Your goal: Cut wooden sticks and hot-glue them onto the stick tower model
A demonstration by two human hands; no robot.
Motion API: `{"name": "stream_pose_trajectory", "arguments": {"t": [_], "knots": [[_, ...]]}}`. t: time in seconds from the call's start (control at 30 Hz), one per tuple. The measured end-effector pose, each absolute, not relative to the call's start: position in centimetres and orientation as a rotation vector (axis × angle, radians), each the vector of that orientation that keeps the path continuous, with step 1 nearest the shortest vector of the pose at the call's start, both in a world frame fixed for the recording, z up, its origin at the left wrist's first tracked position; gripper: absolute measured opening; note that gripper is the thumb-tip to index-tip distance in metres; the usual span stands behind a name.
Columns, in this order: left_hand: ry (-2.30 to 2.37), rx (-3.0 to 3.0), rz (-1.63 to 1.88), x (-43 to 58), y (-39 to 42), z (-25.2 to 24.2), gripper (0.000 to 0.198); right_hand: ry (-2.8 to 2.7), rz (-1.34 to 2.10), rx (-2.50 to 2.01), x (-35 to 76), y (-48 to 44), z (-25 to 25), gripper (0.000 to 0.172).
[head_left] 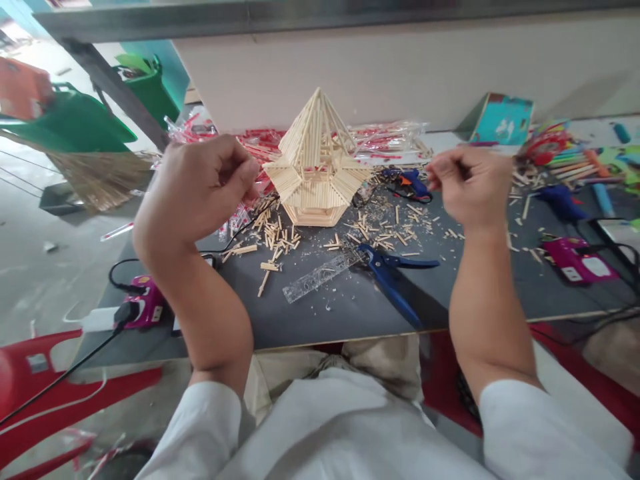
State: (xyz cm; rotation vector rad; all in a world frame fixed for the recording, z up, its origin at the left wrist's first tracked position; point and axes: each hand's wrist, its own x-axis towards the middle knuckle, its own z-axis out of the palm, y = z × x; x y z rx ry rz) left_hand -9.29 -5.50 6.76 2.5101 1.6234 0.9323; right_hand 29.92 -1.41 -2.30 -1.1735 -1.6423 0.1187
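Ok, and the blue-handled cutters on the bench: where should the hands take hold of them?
Take the two blue handles of the cutters from the near right, with the right hand: they lie flat and splay apart toward that side, while the tool's head lies by the clear ruler.

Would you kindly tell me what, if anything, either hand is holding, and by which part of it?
No held thing shows in the left hand or the right hand. Both are curled with the fingers drawn together, so anything tiny between them cannot be told.
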Motion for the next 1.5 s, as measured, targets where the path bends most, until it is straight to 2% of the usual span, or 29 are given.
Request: {"name": "stream_pose_trajectory", "arguments": {"t": [0.1, 0.2, 0.37, 0.5, 0.8, 1.0, 1.17, 1.37, 1.5], "knots": [[1.579, 2.512, 0.960, -9.2, -7.0, 7.5, 0.035, -1.637, 0.280, -1.219, 30.6, -0.9, -7.4, 0.043], [1.651, 2.451, 0.938, -9.2, -7.5, 7.7, 0.044, -1.676, 0.330, -1.293, 30.9, -0.7, -10.8, 0.038], [1.754, 2.183, 0.967, -10.4, -4.1, 5.2, 0.024, -1.657, 0.330, -1.333, 31.2, -0.6, -12.1, 0.027], [1.840, 2.134, 0.677, -11.9, -1.3, 3.0, 0.019, -1.663, 0.312, -1.370, 31.3, -0.4, -12.4, 0.019], [1.783, 2.082, 0.554, -10.5, -2.6, 2.7, 0.016, -1.709, 0.340, -1.344, 30.7, -0.3, -13.0, 0.032], [1.973, 2.044, 0.504, -12.1, 0.3, 0.0, 0.017, -1.702, 0.367, -1.322, 30.6, 0.1, -13.3, 0.033], [2.212, 1.958, 0.678, -13.3, 5.2, -3.6, 0.027, -1.674, 0.332, -1.381, 30.7, 0.3, -13.6, 0.029], [2.231, 1.987, 0.804, -11.6, 9.4, -6.0, 0.041, -1.691, 0.275, -1.396, 30.3, 0.0, -13.3, 0.027], [2.114, 2.037, 0.735, -12.2, 12.4, -5.4, 0.075, -1.736, 0.263, -1.390, 30.1, -0.3, -12.9, 0.024]]}}
